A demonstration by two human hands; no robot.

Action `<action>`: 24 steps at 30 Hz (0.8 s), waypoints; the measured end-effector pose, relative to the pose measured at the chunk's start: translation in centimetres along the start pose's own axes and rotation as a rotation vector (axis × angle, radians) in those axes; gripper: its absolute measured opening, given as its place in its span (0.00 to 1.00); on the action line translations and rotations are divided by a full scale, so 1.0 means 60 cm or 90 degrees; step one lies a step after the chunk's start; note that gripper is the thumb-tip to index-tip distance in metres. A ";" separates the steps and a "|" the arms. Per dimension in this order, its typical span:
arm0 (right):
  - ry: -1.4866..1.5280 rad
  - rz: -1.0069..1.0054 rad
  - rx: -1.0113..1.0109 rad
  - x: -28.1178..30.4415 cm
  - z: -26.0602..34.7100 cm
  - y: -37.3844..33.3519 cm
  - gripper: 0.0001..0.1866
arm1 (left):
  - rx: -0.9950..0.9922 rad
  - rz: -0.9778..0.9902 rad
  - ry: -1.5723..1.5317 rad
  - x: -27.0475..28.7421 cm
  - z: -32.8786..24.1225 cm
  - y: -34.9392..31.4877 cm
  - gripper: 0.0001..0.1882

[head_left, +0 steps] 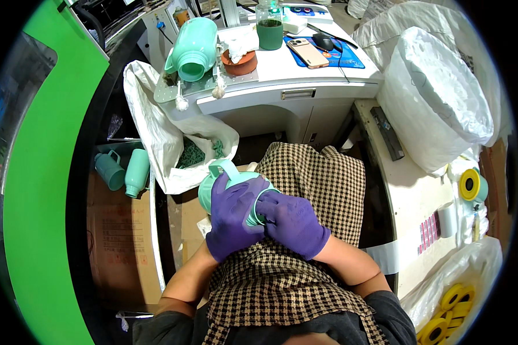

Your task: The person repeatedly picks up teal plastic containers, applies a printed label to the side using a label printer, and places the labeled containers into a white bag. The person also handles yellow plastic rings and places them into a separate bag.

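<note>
A mint-green plastic jug shell (206, 194) with a loop handle lies tilted over my lap, its open end toward my right. My left hand (236, 215), in a purple glove, is wrapped over the shell's body below the handle. My right hand (293, 223), gloved alike, is closed at the open rim with its fingers bent against or into the opening. Whatever those fingers may hold is hidden. A checked apron (322, 184) covers my lap beneath the shell.
Ahead, a white desk (253, 91) bears another mint-green jug shell (195, 46), a brown tape roll (239, 63), a jar (270, 33) and a phone (308, 53). Left are a sack (149, 115) of green scraps and two shells (136, 172). Right, a bag holds yellow rings (452, 296).
</note>
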State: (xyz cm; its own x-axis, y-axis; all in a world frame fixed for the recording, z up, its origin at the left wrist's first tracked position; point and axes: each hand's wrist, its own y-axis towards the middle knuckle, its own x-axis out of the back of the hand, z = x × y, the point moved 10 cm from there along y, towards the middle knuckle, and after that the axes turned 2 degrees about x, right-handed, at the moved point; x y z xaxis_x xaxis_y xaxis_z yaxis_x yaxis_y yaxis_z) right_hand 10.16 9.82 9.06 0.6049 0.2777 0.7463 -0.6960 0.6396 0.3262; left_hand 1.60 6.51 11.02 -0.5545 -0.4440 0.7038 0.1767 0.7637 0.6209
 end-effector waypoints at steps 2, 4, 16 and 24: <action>0.001 0.010 0.012 -0.007 -0.007 -0.002 0.10 | 0.009 0.007 -0.030 -0.003 0.002 0.003 0.34; -0.004 0.057 0.025 -0.014 -0.011 -0.006 0.10 | 0.003 0.013 -0.050 -0.011 -0.003 0.004 0.34; 0.273 0.043 -0.042 0.015 -0.053 0.002 0.10 | -0.007 0.016 -0.014 -0.013 -0.009 0.002 0.37; 0.103 -0.063 -0.084 0.012 -0.039 -0.007 0.07 | 0.018 -0.031 -0.016 -0.011 -0.013 0.009 0.37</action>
State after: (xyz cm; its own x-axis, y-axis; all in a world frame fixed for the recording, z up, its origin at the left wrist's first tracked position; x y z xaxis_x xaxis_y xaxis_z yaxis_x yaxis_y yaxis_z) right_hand 11.82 11.44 8.11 0.7292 0.3132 0.6084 -0.5799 0.7548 0.3065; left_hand 2.71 6.85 11.14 -0.5819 -0.4696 0.6640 0.1266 0.7542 0.6444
